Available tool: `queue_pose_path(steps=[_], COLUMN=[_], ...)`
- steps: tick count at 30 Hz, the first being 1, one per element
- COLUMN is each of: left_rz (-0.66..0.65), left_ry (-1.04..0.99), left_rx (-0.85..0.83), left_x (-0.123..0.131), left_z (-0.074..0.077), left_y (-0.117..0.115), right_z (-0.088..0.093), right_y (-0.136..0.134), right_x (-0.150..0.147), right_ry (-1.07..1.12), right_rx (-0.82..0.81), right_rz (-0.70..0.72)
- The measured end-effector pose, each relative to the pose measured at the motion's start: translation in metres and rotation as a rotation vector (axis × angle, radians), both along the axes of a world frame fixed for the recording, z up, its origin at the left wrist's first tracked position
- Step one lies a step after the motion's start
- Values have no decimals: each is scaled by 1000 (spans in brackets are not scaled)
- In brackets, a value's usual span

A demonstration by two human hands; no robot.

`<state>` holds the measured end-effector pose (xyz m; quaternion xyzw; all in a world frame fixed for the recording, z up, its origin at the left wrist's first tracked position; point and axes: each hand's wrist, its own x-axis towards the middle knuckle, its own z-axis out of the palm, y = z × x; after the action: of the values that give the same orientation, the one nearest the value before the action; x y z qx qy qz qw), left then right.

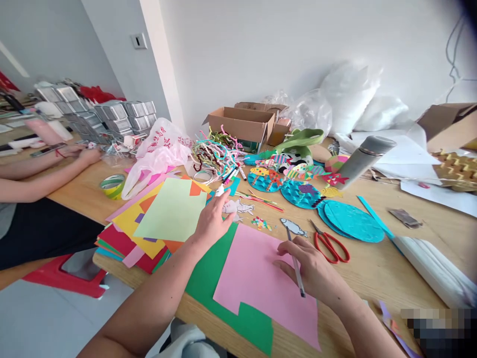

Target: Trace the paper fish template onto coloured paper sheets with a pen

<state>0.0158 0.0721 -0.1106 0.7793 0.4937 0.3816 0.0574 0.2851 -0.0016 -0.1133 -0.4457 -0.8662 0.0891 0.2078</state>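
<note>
Pink paper (253,263), one notched sheet, lay nearest, flat over one green sheet (257,325). Above it the right hand (315,268) held one pen (299,278), fingers curled around it. Farther off, the left hand (213,219) reached past the pale green sheet (175,206), thumb parted from fingers; whether it gripped the white piece (219,190) at its fingertips, I could not tell. Reaching there probably called for a light touch, with the pen lifted to avoid stray marks. Beyond the right hand lay one pair of scissors (330,246) and one grey-blue fish cut-out (294,227). Past those came two decorated blue discs (303,195), at least two plain discs (354,221), overlapping, and one grey bottle (363,159).
</note>
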Motion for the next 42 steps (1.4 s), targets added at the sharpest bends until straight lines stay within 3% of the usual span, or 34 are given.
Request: queue_pose_path(steps=[8, 11, 17, 24, 33, 42], left_rz=[174, 140, 59, 62, -84, -76], left_ry=[57, 128, 467, 557, 613, 599], left_rx=[-23, -30, -103, -145, -180, -221], left_x=[-16, -14, 6, 19, 37, 43], left_z=[-9, -3, 19, 3, 9, 1], left_y=[14, 13, 25, 55, 59, 68], right_z=[-4, -5, -6, -3, 0, 1], right_y=[1, 2, 3, 0, -1, -2], right_x=[-1, -1, -1, -3, -4, -4], right_ry=[46, 64, 75, 48, 37, 54], right_rx=[-8, -15, 45, 34, 29, 56], right_rz=[-20, -26, 2, -11, -18, -19])
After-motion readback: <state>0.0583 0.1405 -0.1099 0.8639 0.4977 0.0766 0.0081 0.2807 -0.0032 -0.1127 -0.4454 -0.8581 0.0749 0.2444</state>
